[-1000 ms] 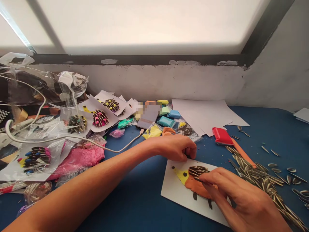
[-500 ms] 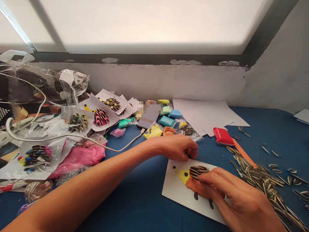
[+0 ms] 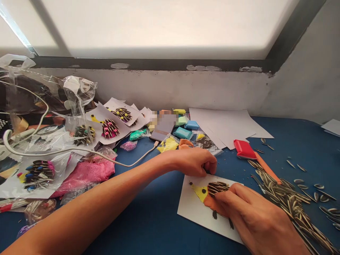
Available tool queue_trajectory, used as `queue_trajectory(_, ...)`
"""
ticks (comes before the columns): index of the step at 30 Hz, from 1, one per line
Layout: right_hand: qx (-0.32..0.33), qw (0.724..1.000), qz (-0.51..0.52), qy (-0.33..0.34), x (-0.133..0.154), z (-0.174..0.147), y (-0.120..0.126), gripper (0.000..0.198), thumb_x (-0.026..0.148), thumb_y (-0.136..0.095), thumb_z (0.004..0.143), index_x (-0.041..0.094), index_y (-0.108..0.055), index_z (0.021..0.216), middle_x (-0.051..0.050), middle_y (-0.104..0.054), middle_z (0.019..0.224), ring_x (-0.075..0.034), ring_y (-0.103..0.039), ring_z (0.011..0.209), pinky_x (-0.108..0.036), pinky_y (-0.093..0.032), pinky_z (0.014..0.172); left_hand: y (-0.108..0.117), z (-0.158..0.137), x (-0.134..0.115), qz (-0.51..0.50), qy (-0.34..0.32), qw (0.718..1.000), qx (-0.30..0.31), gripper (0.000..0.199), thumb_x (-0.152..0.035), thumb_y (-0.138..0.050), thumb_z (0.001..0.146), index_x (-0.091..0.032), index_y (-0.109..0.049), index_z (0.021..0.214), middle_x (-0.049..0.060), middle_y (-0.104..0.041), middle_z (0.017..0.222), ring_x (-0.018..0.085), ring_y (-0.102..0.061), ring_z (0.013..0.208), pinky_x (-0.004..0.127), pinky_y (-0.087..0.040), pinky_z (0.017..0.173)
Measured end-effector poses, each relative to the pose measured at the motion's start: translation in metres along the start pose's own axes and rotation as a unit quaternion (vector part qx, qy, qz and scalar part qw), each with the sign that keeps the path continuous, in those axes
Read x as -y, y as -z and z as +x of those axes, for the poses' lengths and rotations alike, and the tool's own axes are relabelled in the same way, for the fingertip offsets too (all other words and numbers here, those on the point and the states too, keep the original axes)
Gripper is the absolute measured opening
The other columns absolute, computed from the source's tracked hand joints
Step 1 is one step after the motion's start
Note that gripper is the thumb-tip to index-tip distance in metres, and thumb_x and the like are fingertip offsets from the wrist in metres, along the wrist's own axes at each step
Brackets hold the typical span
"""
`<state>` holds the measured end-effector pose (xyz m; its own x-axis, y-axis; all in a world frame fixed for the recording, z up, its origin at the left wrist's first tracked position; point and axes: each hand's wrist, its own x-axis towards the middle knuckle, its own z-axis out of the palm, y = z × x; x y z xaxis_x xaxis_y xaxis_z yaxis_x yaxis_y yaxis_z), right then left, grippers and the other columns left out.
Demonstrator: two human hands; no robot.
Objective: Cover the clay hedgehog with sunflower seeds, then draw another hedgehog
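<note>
The blue table carries all the work. Blank sheets lie at its far side, against the wall. Several pictures at the left show seed-covered hedgehogs dotted with coloured balls.

The right hand has thumb and fingertips brought together over the orange body; whether a seed is pinched between them cannot be told. The left hand is closed in a loose curl at the card's far edge; nothing is seen in its grasp. The white card lies flat, partly under the right hand.

A heap of seeds lies to the card's right. The hedgehog is on the card: yellow face, orange body and dark feet are in place. A red packet sits beyond.

Rows of set seeds cover the upper body near the face. The lower front appears bare; the rear is hidden. Judged against the other pictures, covering is partial, with no coloured balls visible. Smallest, the dark eye is fitted.
</note>
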<state>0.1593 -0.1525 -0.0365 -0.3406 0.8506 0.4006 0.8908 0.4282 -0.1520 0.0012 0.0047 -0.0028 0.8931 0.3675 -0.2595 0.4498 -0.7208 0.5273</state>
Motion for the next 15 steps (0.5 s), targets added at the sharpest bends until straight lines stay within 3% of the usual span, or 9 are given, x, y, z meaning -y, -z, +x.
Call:
queue_trajectory(11,-0.023,1.0,-0.019,0.009,0.0036,0.0033,-0.0003,0.033,0.036,-0.046,0.103,0.026,-0.057,0.074,0.003,-0.06,0.067,-0.01,-0.064,0.057,-0.02,-0.043,0.047,0.0003,-0.0002,-0.0023,0.001,0.001,1.0,0.005,0.025,-0.009,-0.06,0.081,-0.019,-0.069,0.101,-0.001,-0.07,0.105,0.012,-0.061,0.09,0.02,-0.041,0.065)
queue_trajectory(15,-0.021,0.999,-0.027,0.008,0.0036,-0.0005,0.0022,0.027,0.035,-0.047,0.103,0.027,-0.062,0.082,0.002,-0.064,0.074,-0.01,-0.065,0.061,-0.022,-0.045,0.054,0.0,-0.0011,-0.0021,-0.009,0.008,1.0,0.007,0.025,-0.009,-0.06,0.081,-0.019,-0.069,0.103,0.0,-0.069,0.106,0.012,-0.06,0.091,0.019,-0.041,0.068)
